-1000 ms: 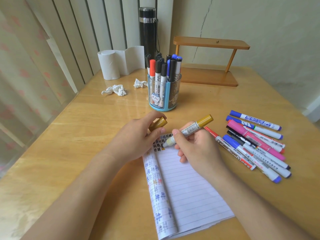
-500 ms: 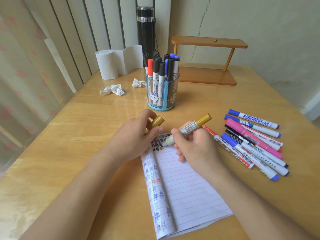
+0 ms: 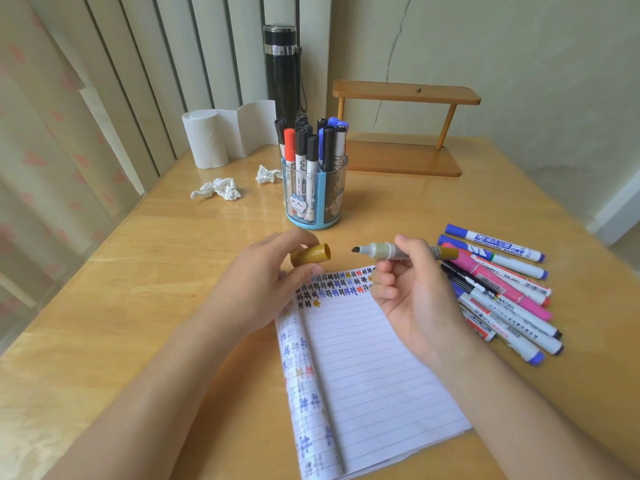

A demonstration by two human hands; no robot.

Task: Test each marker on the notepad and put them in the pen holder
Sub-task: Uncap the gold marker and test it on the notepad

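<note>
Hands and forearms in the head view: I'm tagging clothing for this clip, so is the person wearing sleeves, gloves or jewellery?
Nothing is worn on the left hand or the right hand: no gloves, rings, watch or bracelet show. The left forearm and right forearm are bare down to the frame's bottom edge, with no sleeve in view.

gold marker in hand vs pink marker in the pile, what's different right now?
The gold marker is pinched in the right hand, off the table; the pink marker lies in the pile on the table.
The gold marker is uncapped, its cap in the left hand; the pink marker looks capped.
Shared: neither is in the pen holder.
</note>
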